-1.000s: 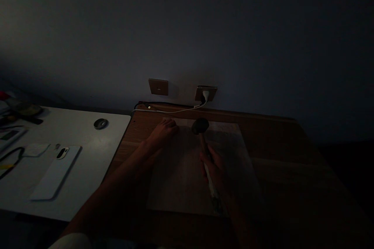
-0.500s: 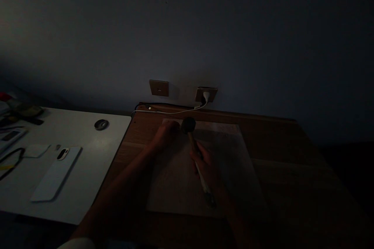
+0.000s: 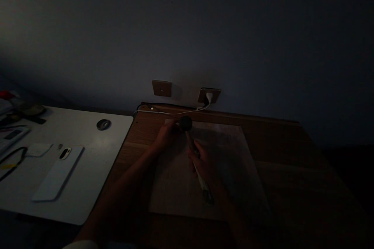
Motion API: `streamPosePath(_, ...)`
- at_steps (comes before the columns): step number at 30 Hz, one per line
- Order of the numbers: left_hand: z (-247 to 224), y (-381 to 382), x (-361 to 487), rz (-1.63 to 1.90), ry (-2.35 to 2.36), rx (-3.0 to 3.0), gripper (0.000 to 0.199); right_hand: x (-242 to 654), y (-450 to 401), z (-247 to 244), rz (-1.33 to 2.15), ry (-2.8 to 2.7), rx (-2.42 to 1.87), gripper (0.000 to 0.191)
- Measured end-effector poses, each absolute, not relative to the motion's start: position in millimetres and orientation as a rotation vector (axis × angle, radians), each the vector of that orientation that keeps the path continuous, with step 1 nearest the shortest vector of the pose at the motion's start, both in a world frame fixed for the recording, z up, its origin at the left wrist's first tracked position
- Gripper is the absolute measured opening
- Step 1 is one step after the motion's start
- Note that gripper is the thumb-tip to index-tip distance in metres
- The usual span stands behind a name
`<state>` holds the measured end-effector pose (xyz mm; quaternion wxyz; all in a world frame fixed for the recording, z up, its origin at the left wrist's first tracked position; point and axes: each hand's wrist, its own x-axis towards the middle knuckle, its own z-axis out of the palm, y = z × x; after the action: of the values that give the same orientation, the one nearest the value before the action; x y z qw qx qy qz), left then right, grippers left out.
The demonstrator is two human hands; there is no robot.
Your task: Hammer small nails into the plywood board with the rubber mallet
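Observation:
My right hand is wrapped round the wooden handle of a mallet with a dark round head. The mallet's head is up by my left hand, and its handle slants down toward me. My left hand is closed near the far left corner of a pale square board. Its fingertips are partly behind the mallet's head and in shadow, so what they pinch cannot be made out. The board lies flat under both hands on a brown wooden table.
A white table adjoins on the left, bearing a white phone, a roll of tape and a looped dark cable. Behind, a white plug sits in a wall socket, and a white cable trails along the back edge. The light is dim.
The mallet's head has shifted slightly left, closer to my left hand's fingers. The whole view has moved a little, so the tables and wall plates appear slightly farther right.

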<state>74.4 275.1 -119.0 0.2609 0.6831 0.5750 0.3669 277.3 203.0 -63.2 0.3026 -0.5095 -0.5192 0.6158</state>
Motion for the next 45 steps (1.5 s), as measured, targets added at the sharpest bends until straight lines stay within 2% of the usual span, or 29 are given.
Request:
streamPosePath(2, -119.5, 275.2, 74.6, 0.999, 1.548, 1.865, 0.048, 276.7, 202.0, -63.9, 1.651, -1.346, -1.345, 0.047)
streamPosePath(5, -116.3, 273.6, 74.5, 1.007, 1.553, 1.849, 0.045, 277.8, 194.6, -63.1, 1.63, -1.245, -1.317, 0.039)
streamPosePath(11, -102.3, 270.3, 73.7, 1.055, 1.504, 1.84, 0.032, 310.1, 169.8, -60.8, 1.307, -0.868, -1.348, 0.029)
streamPosePath(16, -97.5, 266.1, 73.8, 1.165, 1.631, 1.731, 0.036, 349.6, 155.3, -62.5, 1.333, -0.78, -1.5, 0.041)
streamPosePath(21, -107.9, 250.7, 64.5, 1.22, 1.6, 2.021, 0.053, 352.9, 139.7, -76.4, 1.439, -0.805, -1.597, 0.054)
streamPosePath(25, -111.1, 212.5, 46.8, 1.021, 1.803, 2.186, 0.043, 351.4, 134.0, -79.3, 1.411, -0.854, -1.767, 0.062)
streamPosePath(28, -107.1, 175.7, 40.0, 0.838, 1.831, 2.204, 0.041, 362.2, 132.0, -71.2, 1.41, -1.093, -1.787, 0.064)
streamPosePath(30, -103.4, 156.9, 43.4, 0.816, 1.806, 2.162, 0.037, 375.5, 129.6, -68.1, 1.214, -1.297, -1.761, 0.058)
streamPosePath(33, -97.0, 144.7, 55.2, 0.886, 1.839, 2.065, 0.03, 399.2, 122.1, -74.9, 0.709, -1.564, -1.716, 0.044)
streamPosePath(37, -85.9, 150.9, 63.0, 0.922, 1.866, 1.836, 0.036, 421.4, 106.5, -93.5, 0.244, -1.888, -1.606, 0.036)
streamPosePath(41, -81.0, 167.7, 67.8, 0.959, 1.713, 1.641, 0.043, 437.5, 95.1, -100.7, 0.036, -1.947, -1.693, 0.039)
streamPosePath(45, -82.4, 189.9, 108.5, 0.928, 1.459, 1.747, 0.038, 480.3, 98.1, -100.2, -0.016, -1.891, -1.845, 0.041)
